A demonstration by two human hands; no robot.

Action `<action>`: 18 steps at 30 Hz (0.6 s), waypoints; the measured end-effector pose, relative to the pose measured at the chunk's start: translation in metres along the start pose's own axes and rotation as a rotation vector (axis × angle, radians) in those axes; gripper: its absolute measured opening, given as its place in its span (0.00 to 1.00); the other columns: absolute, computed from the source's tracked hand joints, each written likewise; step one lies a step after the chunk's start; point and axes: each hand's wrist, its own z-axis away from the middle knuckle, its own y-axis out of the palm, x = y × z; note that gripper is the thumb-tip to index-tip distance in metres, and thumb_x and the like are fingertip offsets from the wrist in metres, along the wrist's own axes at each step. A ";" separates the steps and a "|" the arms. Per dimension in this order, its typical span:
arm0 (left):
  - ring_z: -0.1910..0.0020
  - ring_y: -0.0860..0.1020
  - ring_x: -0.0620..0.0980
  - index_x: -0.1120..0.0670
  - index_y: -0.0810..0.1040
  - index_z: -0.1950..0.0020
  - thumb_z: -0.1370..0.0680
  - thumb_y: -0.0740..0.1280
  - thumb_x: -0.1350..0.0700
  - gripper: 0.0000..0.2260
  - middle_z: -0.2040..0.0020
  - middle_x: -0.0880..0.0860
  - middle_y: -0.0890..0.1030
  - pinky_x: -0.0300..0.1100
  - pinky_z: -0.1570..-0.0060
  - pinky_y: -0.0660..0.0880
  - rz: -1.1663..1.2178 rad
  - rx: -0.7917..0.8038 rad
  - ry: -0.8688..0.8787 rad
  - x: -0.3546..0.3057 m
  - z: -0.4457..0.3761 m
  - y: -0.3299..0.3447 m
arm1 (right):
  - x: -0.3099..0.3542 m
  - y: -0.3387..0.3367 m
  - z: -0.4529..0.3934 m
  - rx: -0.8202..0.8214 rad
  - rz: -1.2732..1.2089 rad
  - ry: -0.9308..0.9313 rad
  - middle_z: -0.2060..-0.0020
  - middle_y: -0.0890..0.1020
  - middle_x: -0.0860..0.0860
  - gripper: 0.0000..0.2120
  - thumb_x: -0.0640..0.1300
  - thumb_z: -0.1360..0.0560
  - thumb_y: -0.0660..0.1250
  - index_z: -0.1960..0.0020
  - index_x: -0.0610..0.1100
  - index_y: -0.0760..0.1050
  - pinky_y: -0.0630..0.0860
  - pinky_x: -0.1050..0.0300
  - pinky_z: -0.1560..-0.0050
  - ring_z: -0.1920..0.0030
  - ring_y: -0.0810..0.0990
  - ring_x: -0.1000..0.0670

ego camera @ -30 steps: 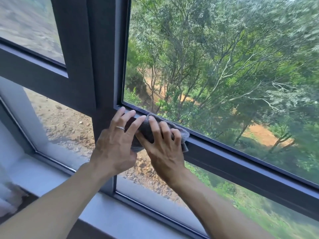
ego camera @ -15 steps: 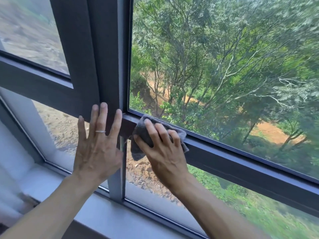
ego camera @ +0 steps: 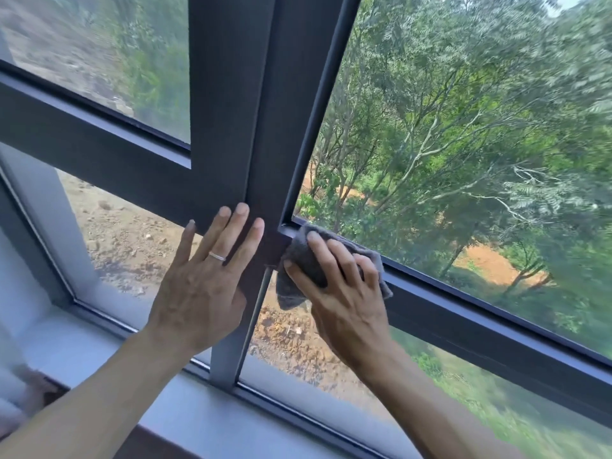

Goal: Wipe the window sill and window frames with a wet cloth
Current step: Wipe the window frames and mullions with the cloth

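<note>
A dark grey window frame (ego camera: 231, 94) fills the view, its upright post crossing a horizontal rail, with a pale window sill (ego camera: 185, 415) running along below and blurred green trees (ego camera: 463, 127) beyond the glass. The person's left hand (ego camera: 205, 286), a thin ring (ego camera: 217, 256) on one finger, lies flat with straight fingers on the post. Their right hand (ego camera: 344, 293) presses a small, crumpled grey cloth (ego camera: 298, 260) against the rail just right of the post, fingers curled over it; no writing is visible.
</note>
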 end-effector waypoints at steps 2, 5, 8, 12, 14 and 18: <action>0.22 0.54 0.58 0.56 0.51 0.20 0.34 0.62 0.59 0.42 0.19 0.55 0.50 0.65 0.28 0.56 0.008 0.001 -0.064 0.010 0.005 0.000 | -0.011 -0.004 0.019 0.008 0.051 0.020 0.26 0.64 0.42 0.30 0.39 0.32 0.71 0.31 0.54 0.74 0.63 0.42 0.38 0.30 0.66 0.40; 0.22 0.53 0.59 0.56 0.50 0.20 0.35 0.69 0.59 0.46 0.19 0.55 0.50 0.66 0.29 0.56 0.018 0.048 -0.088 0.024 0.006 0.002 | 0.008 0.002 0.001 -0.033 0.073 -0.011 0.26 0.59 0.39 0.27 0.37 0.28 0.61 0.30 0.52 0.74 0.61 0.39 0.36 0.28 0.61 0.38; 0.22 0.53 0.60 0.58 0.52 0.20 0.38 0.74 0.59 0.50 0.20 0.57 0.50 0.67 0.30 0.58 0.059 0.071 -0.087 0.024 0.007 0.007 | 0.047 0.015 -0.031 -0.053 0.079 0.003 0.22 0.50 0.38 0.30 0.38 0.26 0.56 0.24 0.48 0.65 0.48 0.39 0.26 0.21 0.47 0.39; 0.21 0.51 0.59 0.56 0.51 0.20 0.36 0.74 0.58 0.49 0.19 0.55 0.49 0.67 0.30 0.59 0.111 0.087 -0.061 0.029 0.006 0.005 | 0.027 0.024 -0.002 -0.043 0.201 -0.053 0.21 0.45 0.43 0.36 0.37 0.29 0.61 0.22 0.44 0.57 0.39 0.43 0.23 0.21 0.40 0.45; 0.21 0.50 0.58 0.55 0.50 0.20 0.35 0.72 0.58 0.48 0.19 0.54 0.47 0.67 0.29 0.59 0.135 0.112 -0.049 0.033 0.007 0.002 | 0.015 0.020 0.007 -0.041 0.216 -0.113 0.20 0.44 0.45 0.34 0.35 0.28 0.58 0.22 0.43 0.56 0.42 0.43 0.24 0.21 0.42 0.46; 0.21 0.46 0.55 0.54 0.48 0.19 0.32 0.70 0.57 0.46 0.19 0.52 0.45 0.66 0.29 0.59 0.168 0.124 -0.051 0.037 0.010 0.003 | 0.045 0.023 -0.048 -0.135 0.227 -0.208 0.21 0.54 0.44 0.29 0.36 0.24 0.56 0.23 0.42 0.62 0.44 0.42 0.23 0.22 0.54 0.44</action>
